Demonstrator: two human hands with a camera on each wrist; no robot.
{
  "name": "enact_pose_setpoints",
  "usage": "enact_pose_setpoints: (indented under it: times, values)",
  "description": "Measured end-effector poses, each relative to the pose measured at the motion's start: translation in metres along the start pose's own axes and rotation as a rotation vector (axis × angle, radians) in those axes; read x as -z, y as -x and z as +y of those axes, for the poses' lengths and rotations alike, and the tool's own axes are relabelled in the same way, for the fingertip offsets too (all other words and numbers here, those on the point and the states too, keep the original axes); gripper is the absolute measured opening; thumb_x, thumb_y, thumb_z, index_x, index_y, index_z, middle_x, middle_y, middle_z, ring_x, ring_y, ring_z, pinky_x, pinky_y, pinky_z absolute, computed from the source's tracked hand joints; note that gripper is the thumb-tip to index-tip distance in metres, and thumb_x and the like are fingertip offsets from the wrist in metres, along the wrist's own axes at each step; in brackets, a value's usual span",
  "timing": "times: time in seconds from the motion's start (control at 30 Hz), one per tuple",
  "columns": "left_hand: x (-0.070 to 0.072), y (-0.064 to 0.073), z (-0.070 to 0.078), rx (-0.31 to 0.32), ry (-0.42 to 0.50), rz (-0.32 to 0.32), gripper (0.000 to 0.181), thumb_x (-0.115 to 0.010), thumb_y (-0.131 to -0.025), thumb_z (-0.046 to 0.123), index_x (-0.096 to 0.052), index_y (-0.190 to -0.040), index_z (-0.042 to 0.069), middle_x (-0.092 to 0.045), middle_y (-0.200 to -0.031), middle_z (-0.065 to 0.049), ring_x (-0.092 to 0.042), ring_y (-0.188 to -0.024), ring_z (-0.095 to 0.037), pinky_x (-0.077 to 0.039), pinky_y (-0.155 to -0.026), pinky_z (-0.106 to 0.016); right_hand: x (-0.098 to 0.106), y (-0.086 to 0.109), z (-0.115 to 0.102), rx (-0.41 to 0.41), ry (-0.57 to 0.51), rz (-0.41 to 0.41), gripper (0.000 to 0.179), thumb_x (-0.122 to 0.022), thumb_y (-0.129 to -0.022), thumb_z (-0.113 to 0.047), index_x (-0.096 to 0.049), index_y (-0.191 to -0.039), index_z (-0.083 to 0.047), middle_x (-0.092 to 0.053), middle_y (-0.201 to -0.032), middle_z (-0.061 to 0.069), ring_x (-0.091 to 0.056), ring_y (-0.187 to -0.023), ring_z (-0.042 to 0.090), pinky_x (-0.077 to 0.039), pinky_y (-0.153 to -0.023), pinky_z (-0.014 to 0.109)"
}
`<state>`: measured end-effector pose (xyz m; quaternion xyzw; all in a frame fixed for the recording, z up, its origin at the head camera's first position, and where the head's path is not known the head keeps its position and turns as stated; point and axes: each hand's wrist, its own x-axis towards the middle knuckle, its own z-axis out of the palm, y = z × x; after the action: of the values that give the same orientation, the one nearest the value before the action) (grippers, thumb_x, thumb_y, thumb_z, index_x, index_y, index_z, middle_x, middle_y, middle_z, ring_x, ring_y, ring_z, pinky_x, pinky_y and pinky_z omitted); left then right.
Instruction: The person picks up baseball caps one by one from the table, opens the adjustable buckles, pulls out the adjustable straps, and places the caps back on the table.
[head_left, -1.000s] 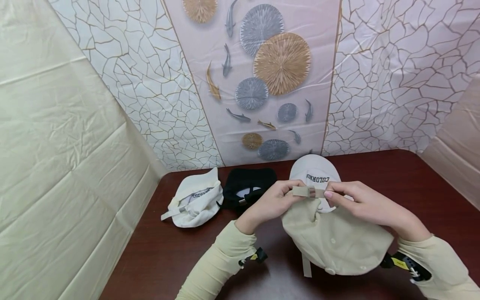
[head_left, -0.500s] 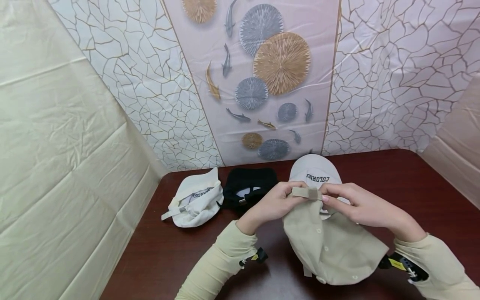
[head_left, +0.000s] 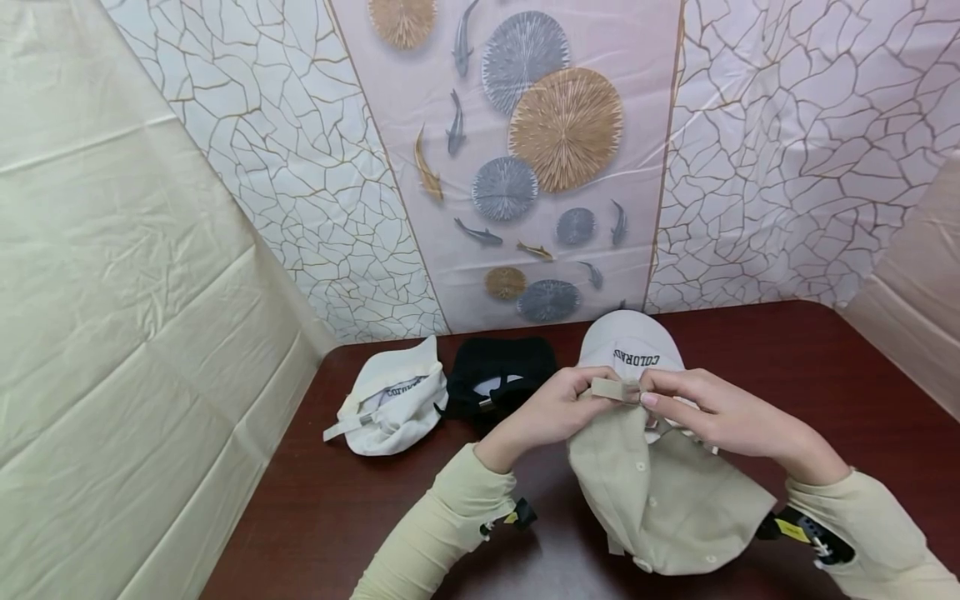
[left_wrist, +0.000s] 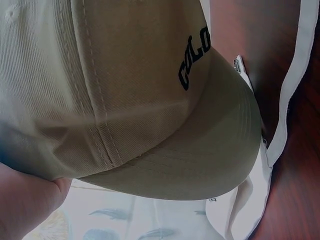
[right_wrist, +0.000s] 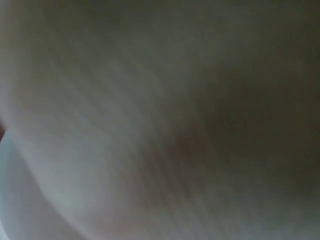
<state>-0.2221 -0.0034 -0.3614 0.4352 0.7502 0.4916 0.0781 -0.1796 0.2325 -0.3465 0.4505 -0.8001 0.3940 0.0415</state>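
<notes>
A beige cap (head_left: pixel 690 508) hangs upside of the table between both hands, its crown toward the wearer of the camera. My left hand (head_left: pixel 543 408) pinches the cap's back strap (head_left: pixel 609 389) near its loose end. Close beside it, the thumb and fingertips of my right hand (head_left: pixel 723 412) pinch the same strap by the buckle, which is mostly hidden. In the left wrist view, dark letters and the brim (left_wrist: pixel 200 160) of the beige cap show, with part of my left hand (left_wrist: pixel 27 202) at the lower left. Blurred beige cloth (right_wrist: pixel 160 120) fills the right wrist view.
Behind the hands lies a white cap (head_left: pixel 630 333) with dark lettering, partly covered. A black cap (head_left: pixel 498 358) and another white cap (head_left: pixel 397 400) with a loose strap lie to its left on the dark red table (head_left: pixel 300 517). A patterned cloth (head_left: pixel 502 250) rises behind.
My right hand has moved left along the strap, close to the left hand. The buckle seen between them is now mostly covered, and the beige cap's crown has folded and tilted lower.
</notes>
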Motion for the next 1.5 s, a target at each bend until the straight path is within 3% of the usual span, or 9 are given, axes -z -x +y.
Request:
enact_pose_setpoints:
  times: [0.17,0.43,0.83,1.13,1.23,1.5]
  values:
    - [0.001,0.004,-0.001,0.006,-0.023,-0.006,0.015,-0.06,-0.103,0.016,-0.071,-0.105,0.006,-0.066,-0.097,0.003,-0.051,-0.084,0.001,-0.045,-0.074,-0.016,-0.002,0.001,0.001,-0.037,-0.026,-0.005,0.028,-0.05,-0.104,-0.001,-0.059,-0.093,-0.025,-0.063,-0.079,-0.007,-0.053,-0.052,0.006,-0.044,-0.045,0.023]
    - [0.004,0.009,-0.005,0.005,0.067,-0.003,0.022,-0.054,-0.106,0.017,-0.071,-0.109,0.004,-0.07,-0.104,-0.003,-0.055,-0.081,0.002,-0.047,-0.07,-0.019,0.0,0.006,0.004,-0.035,0.078,0.049,0.033,-0.057,-0.099,0.001,-0.057,-0.085,-0.028,-0.054,-0.07,-0.01,-0.051,-0.061,0.006,-0.041,-0.055,0.02]
    - [0.003,0.008,-0.003,0.003,0.066,-0.019,0.021,-0.053,-0.106,0.017,-0.069,-0.104,0.004,-0.061,-0.088,0.004,-0.051,-0.073,-0.001,-0.044,-0.063,-0.02,-0.005,-0.003,-0.002,-0.031,0.052,0.031,0.029,-0.053,-0.103,-0.002,-0.059,-0.092,-0.028,-0.061,-0.077,-0.011,-0.056,-0.063,0.009,-0.045,-0.057,0.022]
    - [0.002,0.009,-0.005,-0.024,0.019,-0.026,0.016,-0.055,-0.104,0.013,-0.068,-0.101,0.004,-0.066,-0.096,-0.002,-0.053,-0.082,0.0,-0.045,-0.074,-0.018,-0.004,-0.003,-0.004,-0.006,0.043,-0.001,0.032,-0.054,-0.102,0.001,-0.058,-0.09,-0.028,-0.056,-0.074,-0.013,-0.052,-0.061,0.0,-0.044,-0.055,0.021]
    - [0.003,0.01,-0.006,-0.012,0.045,-0.019,0.018,-0.055,-0.105,0.017,-0.069,-0.102,0.006,-0.065,-0.091,0.002,-0.053,-0.08,0.001,-0.046,-0.071,-0.019,-0.001,0.0,-0.003,-0.018,0.064,0.011,0.032,-0.055,-0.101,0.0,-0.057,-0.088,-0.029,-0.054,-0.073,-0.016,-0.05,-0.061,0.0,-0.043,-0.055,0.02]
    - [0.009,0.015,-0.006,0.008,0.174,0.043,0.017,-0.056,-0.103,0.01,-0.066,-0.102,-0.004,-0.058,-0.083,0.001,-0.054,-0.066,-0.003,-0.046,-0.062,-0.021,0.012,0.021,0.002,-0.113,0.13,0.105,0.033,-0.057,-0.101,-0.001,-0.056,-0.084,-0.029,-0.054,-0.071,-0.015,-0.049,-0.062,0.002,-0.04,-0.057,0.022]
